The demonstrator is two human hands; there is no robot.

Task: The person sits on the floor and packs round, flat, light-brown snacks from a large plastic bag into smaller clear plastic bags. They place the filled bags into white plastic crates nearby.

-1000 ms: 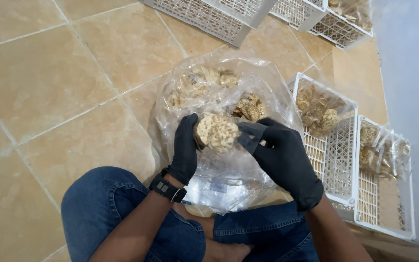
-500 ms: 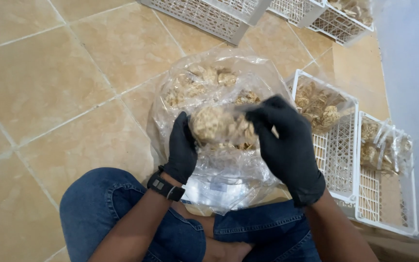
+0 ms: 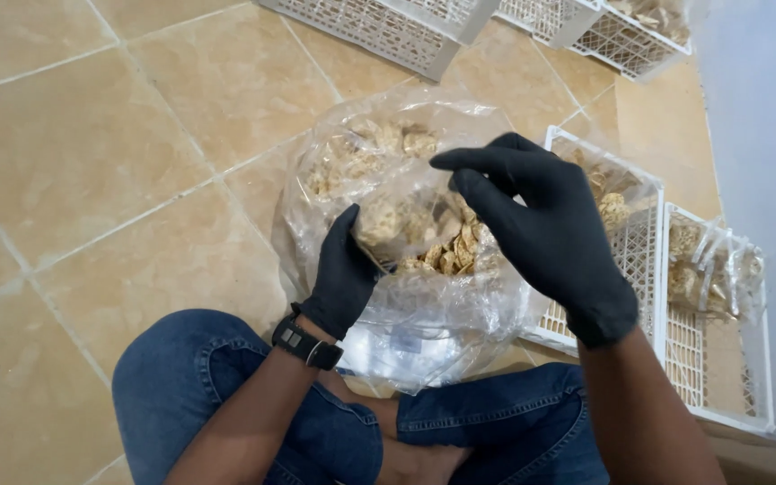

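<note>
I sit on a tiled floor with a large clear plastic bag [image 3: 424, 332] of round, pale brown crackers [image 3: 361, 153] in front of my knees. My left hand [image 3: 343, 274], in a black glove, grips a stack of crackers [image 3: 388, 220] wrapped in thin clear plastic, held over the big bag's mouth. My right hand [image 3: 550, 233], also gloved in black, hovers just right of and above the stack with its fingers curved and apart, and I see nothing in it. More loose crackers [image 3: 451, 256] lie in the bag below the stack.
A white slatted crate [image 3: 639, 260] with bagged crackers stands right of the big bag, and a second crate [image 3: 720, 359] lies beyond it by a pale wall [image 3: 765, 135]. More white crates [image 3: 379, 27] line the far edge. Tan floor tiles [image 3: 92, 180] spread to the left.
The cracker stack, bare a second ago, now sits inside thin plastic in my left hand. My right hand has let go and lifted up and to the right.
</note>
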